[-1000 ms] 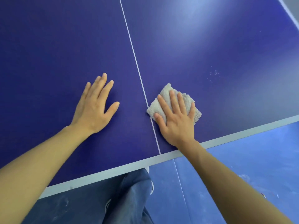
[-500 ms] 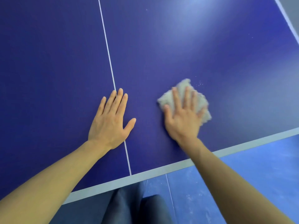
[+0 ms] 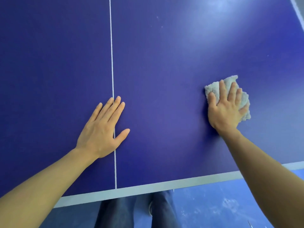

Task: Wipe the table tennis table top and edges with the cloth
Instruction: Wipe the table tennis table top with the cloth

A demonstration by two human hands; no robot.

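A dark blue table tennis table (image 3: 164,66) fills the view, with a thin white centre line (image 3: 112,63) and a white near edge band (image 3: 148,189). My right hand (image 3: 226,106) presses flat, fingers spread, on a folded grey-white fluffy cloth (image 3: 230,81) on the right half of the top. My left hand (image 3: 102,129) rests flat on the table over the centre line, fingers straight and holding nothing.
Below the near edge lie a light blue floor (image 3: 213,208) with white scuffs, my dark trouser legs (image 3: 128,211) and a shoe (image 3: 150,208). The table's right side edge (image 3: 298,12) shows at the top right. Small white specks dot the far right half.
My right hand has slid the cloth to the right, away from the centre line. My left hand now lies across the centre line, having been left of it earlier.
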